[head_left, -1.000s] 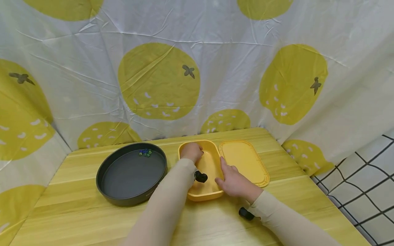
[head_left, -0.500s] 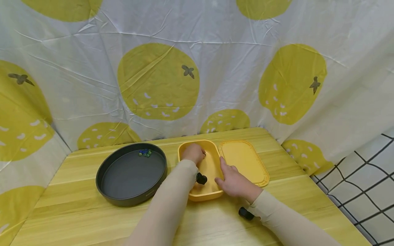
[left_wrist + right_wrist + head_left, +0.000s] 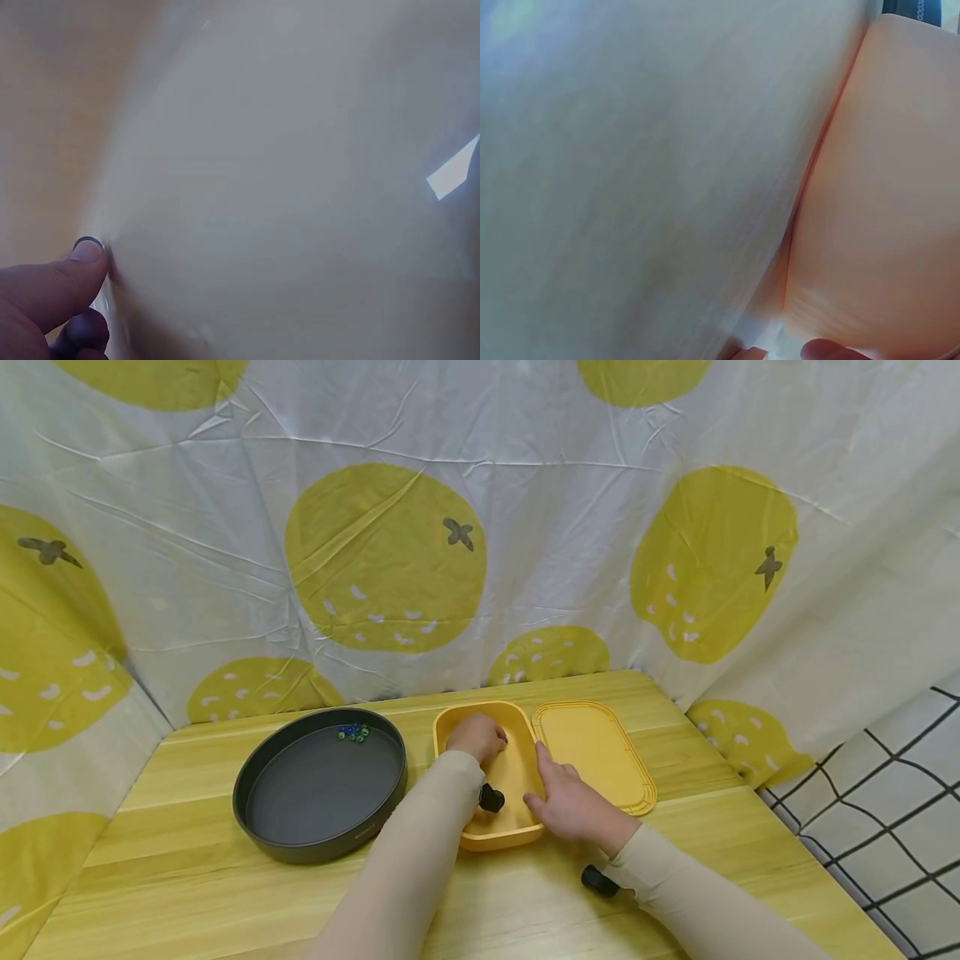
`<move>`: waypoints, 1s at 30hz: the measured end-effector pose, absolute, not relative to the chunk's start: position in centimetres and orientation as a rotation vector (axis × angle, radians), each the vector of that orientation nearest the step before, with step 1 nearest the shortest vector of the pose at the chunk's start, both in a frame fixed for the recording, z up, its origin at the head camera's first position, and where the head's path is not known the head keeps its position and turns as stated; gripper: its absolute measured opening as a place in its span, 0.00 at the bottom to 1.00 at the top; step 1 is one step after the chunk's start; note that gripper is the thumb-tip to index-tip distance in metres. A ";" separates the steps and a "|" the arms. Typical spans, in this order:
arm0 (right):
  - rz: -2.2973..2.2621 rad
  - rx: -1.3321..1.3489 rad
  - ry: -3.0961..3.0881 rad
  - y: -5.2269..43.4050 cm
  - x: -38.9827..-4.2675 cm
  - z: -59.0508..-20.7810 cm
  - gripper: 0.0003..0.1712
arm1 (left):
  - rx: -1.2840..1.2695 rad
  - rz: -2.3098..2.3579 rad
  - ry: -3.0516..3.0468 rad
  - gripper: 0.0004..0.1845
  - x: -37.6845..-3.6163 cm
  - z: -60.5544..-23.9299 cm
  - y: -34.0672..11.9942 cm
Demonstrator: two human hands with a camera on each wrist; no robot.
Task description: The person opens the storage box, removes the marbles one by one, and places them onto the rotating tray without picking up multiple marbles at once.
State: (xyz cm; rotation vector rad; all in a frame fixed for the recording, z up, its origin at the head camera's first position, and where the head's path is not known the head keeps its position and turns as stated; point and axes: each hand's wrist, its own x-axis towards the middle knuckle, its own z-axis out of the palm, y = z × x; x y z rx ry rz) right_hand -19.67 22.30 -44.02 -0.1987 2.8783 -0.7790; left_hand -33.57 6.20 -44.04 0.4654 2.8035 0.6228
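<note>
A round dark pan [image 3: 320, 785] sits on the left of the bench [image 3: 187, 893], with little beads [image 3: 353, 732] at its far edge. Right of it, the left hand [image 3: 475, 737] curls inside the yellow box [image 3: 517, 777], but I cannot tell what it holds. The right hand [image 3: 573, 806] lies flat on the box's right rim. The lid [image 3: 596, 752] lies just beside.

Wooden table [image 3: 225, 893] – dark round pan [image 3: 258, 814], yellow container [image 3: 450, 718], yellow lid [image 3: 592, 752]
</note>
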 end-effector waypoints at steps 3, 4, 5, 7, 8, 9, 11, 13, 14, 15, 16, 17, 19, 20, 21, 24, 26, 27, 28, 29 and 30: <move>-0.777 -0.199 2.882 22.3 -19.7 -44.0 0.52 | 0.465 0.631 2.801 0.09 -33.5 -44.0 6.2; -0.777 -0.198 2.883 22.2 -19.7 -44.0 0.52 | 0.465 0.632 2.799 0.09 -33.5 -44.0 6.2; -0.778 -0.198 2.883 22.2 -19.7 -44.0 0.52 | 0.466 0.633 2.798 0.08 -33.5 -44.0 6.2; -0.782 -0.197 2.881 22.2 -19.6 -43.9 0.52 | 0.465 0.636 2.795 0.08 -33.6 -44.1 6.2; -0.783 -0.197 2.880 22.2 -19.6 -43.9 0.52 | 0.466 0.639 2.792 0.08 -33.6 -44.2 6.2; -0.781 -0.198 2.879 22.2 -19.6 -43.9 0.52 | 0.468 0.644 2.790 0.07 -33.7 -44.2 6.2; -0.780 -0.198 2.878 22.2 -19.6 -43.9 0.52 | 0.475 0.662 2.785 0.07 -33.8 -44.3 6.2; -0.777 -0.198 2.878 22.2 -19.6 -43.9 0.52 | 0.479 0.686 2.779 0.08 -33.9 -44.3 6.2; -0.776 -0.198 2.878 22.2 -19.6 -43.9 0.52 | 0.483 0.702 2.777 0.08 -33.9 -44.3 6.2; -0.775 -0.197 2.879 22.2 -19.6 -43.9 0.52 | 0.484 0.715 2.775 0.08 -33.9 -44.3 6.2; -0.777 -0.197 2.879 22.2 -19.6 -43.9 0.52 | 0.481 0.729 2.774 0.08 -33.9 -44.3 6.1; -0.776 -0.196 2.880 22.3 -19.6 -43.9 0.52 | 0.480 0.743 2.772 0.09 -33.8 -44.3 6.1; -0.772 -0.199 2.883 22.3 -19.6 -43.9 0.52 | 0.476 0.764 2.773 0.10 -33.8 -44.3 6.2; -0.771 -0.200 2.884 22.3 -19.6 -43.9 0.52 | 0.476 0.773 2.772 0.10 -33.7 -44.3 6.2; -0.772 -0.201 2.885 22.2 -19.6 -43.9 0.52 | 0.475 0.779 2.773 0.11 -33.7 -44.3 6.2; -0.770 -0.203 2.889 22.2 -19.6 -43.9 0.52 | 0.477 0.787 2.772 0.12 -33.8 -44.3 6.4; -0.773 -0.203 2.890 22.2 -19.6 -43.9 0.52 | 0.482 0.799 2.762 0.13 -33.9 -44.2 6.5; -0.774 -0.202 2.889 22.2 -19.6 -43.9 0.52 | 0.485 0.808 2.758 0.13 -34.0 -44.2 6.5; -0.774 -0.202 2.889 22.2 -19.6 -43.9 0.52 | 0.487 0.820 2.750 0.13 -34.0 -44.2 6.6; -0.774 -0.202 2.888 22.2 -19.6 -43.9 0.52 | 0.492 0.831 2.744 0.13 -34.1 -44.1 6.6; -0.774 -0.202 2.888 22.2 -19.6 -43.9 0.52 | 0.498 0.844 2.739 0.13 -34.1 -44.1 6.6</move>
